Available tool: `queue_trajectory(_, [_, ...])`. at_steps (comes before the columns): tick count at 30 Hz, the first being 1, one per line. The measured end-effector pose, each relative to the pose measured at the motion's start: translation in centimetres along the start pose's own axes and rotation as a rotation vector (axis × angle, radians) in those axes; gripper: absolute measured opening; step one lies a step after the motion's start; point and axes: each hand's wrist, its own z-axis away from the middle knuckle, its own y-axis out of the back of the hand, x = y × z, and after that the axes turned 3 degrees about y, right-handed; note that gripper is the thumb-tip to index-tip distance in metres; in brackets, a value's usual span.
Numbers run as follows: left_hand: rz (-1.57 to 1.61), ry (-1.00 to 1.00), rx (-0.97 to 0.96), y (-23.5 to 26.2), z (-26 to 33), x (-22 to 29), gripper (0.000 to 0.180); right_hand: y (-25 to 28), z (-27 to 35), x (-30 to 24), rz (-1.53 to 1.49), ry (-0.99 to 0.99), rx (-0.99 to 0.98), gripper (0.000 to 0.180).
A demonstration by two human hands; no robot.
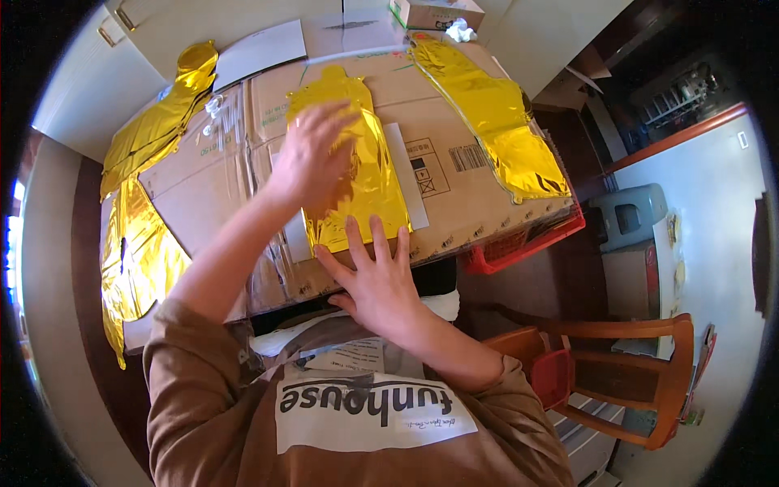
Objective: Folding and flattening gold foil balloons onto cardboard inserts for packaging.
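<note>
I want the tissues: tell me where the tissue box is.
In the head view the tissue box sits at the top edge, right of centre, just beyond the cardboard and above the right-hand gold foil balloon.

- The scene is seen from a single head-worn fisheye camera, aimed steeply down over the person's chest.
- The flattened cardboard box point(357, 154) is viewed from close above.
- Straight edges are bent toward the rim; a wooden chair point(625, 373) is caught lower right.
</note>
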Motion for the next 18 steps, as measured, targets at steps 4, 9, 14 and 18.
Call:
queue_trajectory(4, [0.087, 0.172, -0.141, 1.4, 5.5, 3.4, 0.045, 0.5, -0.2, -0.2, 0.013, 0.014, -0.007, 0.075])
queue_trajectory(9, [-0.146, 0.203, -0.177, 0.5, 7.6, 2.5, 0.059, 1.2, -0.3, -0.4, 0.015, 0.012, -0.030, 0.071])
queue_trajectory(14, [-0.182, 0.189, -0.189, 0.1, 7.8, 2.6, 0.061, 0.6, 0.9, 0.7, -0.023, 0.063, 0.070, 0.073])
queue_trajectory(18, [-0.220, 0.195, -0.187, 0.0, 7.9, 2.7, 0.063, 0.5, 1.8, 3.0, -0.285, 0.016, 0.349, 0.066])
